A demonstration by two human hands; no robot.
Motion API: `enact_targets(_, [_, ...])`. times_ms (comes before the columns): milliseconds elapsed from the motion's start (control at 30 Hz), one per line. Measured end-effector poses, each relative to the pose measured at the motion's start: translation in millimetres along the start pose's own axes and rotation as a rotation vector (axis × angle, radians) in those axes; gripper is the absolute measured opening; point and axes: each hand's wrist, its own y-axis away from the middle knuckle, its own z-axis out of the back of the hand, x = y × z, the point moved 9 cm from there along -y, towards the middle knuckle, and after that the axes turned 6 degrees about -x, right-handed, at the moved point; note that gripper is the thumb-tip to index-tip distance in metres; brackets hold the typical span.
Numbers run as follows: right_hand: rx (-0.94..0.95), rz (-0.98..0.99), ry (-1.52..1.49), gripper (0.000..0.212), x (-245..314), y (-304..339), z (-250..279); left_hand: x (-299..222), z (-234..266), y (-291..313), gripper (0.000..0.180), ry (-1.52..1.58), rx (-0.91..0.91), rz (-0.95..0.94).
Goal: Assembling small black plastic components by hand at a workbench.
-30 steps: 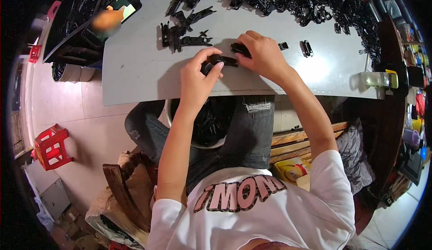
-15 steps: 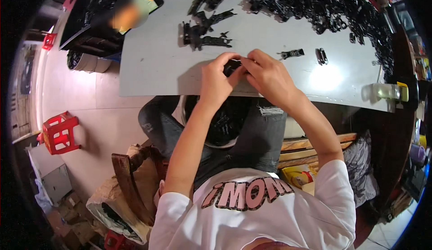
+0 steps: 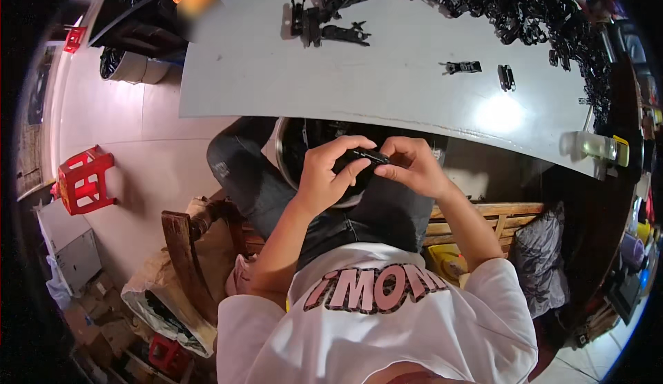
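Here, from my remote seat, I see the broad grey matte tabletop (image 3: 276, 73), then a round metal basin (image 3: 293, 170) on the lap. Both forearms bend inward: left hand (image 3: 331, 173) and right hand (image 3: 411, 170) curl closed, pinching one small black plastic clip (image 3: 367, 156) above that basin.

Grey tabletop (image 3: 387, 87), heap of black plastic parts (image 3: 511, 4) along far edge, red stool (image 3: 86, 180) on floor, wooden chair (image 3: 183, 246)
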Motion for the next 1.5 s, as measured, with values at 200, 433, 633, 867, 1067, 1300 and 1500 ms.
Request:
enact_targets(200, [0.001,0.060,-0.094,0.021,-4,6,-21,-4,2,10,0.021,0.011,-0.090,-0.007])
enact_targets(433, [-0.138,0.321,0.605,0.030,47,12,-8,9,7,23,0.021,-0.400,-0.109,-0.315])
enact_targets(633, [1.260,1.135,-0.703,0.030,248,159,-15,25,11,23,0.022,-0.582,-0.063,-0.114])
enact_targets(867, [1.234,1.000,-0.590,0.028,248,167,-8,1,-75,8,0.037,0.170,0.307,-0.003])
enact_targets(1067, [1.235,0.988,-0.538,0.026,241,165,-6,-48,-120,-25,0.076,0.523,0.458,0.035])
enact_targets(1300, [1.187,0.988,-0.460,0.025,237,164,-7,-60,-164,-22,0.079,0.714,0.613,0.095])
enact_targets(1500, [1.105,1.027,-0.346,0.024,238,172,-4,-70,-188,26,0.070,0.443,0.949,-0.063])
